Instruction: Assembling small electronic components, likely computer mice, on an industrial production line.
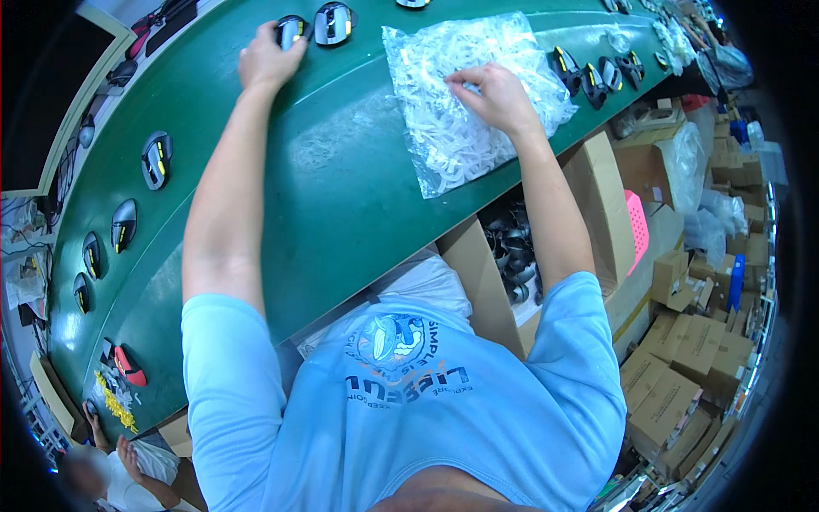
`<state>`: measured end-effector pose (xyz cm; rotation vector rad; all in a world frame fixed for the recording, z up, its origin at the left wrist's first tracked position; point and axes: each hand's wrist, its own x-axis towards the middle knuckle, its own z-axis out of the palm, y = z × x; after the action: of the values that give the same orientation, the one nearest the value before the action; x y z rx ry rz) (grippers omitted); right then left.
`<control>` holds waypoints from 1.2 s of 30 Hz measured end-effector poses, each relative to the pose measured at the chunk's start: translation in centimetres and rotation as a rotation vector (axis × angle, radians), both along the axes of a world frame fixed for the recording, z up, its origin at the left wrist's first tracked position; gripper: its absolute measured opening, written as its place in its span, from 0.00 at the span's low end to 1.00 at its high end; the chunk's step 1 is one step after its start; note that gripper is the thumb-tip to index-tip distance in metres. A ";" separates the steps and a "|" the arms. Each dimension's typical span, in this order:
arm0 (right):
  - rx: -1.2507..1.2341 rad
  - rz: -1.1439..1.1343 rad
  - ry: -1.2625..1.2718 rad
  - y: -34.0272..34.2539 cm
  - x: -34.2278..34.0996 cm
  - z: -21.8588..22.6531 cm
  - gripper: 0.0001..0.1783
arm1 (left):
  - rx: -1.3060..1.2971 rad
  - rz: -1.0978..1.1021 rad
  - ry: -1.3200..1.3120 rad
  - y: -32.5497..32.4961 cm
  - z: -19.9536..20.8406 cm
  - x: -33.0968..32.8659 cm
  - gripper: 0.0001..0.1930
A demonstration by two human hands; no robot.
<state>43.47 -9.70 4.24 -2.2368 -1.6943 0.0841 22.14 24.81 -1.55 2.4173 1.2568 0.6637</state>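
Note:
My left hand (271, 58) reaches to the far side of the green table, its fingers closed on the left edge of a black and silver computer mouse shell (292, 31). A similar mouse shell (333, 23) lies just right of it. My right hand (496, 96) is over a clear plastic bag (435, 175) full of small translucent white plastic pieces (439, 81). Its thumb and fingers are pinched together; whatever is between them is too small to make out. Several black mouse shells with yellow parts (593, 84) lie right of the bag.
More mouse shells (156, 160) are spaced along the left of the green table (341, 196). An open carton (486, 277) of dark curved parts stands below the near edge. Another person (141, 469) sits at lower left by yellow pieces (115, 401). Stacked cartons (682, 341) fill the right.

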 end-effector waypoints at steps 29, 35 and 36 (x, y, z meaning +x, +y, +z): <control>0.380 0.323 0.882 3.4 -22.5 -1.9 0.11 | 0.022 -0.416 -0.125 -23.9 2.5 -26.1 0.37; 0.290 0.411 0.568 3.1 -23.2 -2.3 0.10 | 0.076 -0.367 -0.065 -24.4 3.0 -25.6 0.42; 0.308 0.408 0.552 2.9 -23.1 -2.5 0.09 | 0.153 -0.395 -0.003 -24.3 3.2 -25.4 0.43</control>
<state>20.37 -6.79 1.72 -1.4469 -1.6726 0.4569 -3.29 0.56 1.66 2.6775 0.7122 0.6630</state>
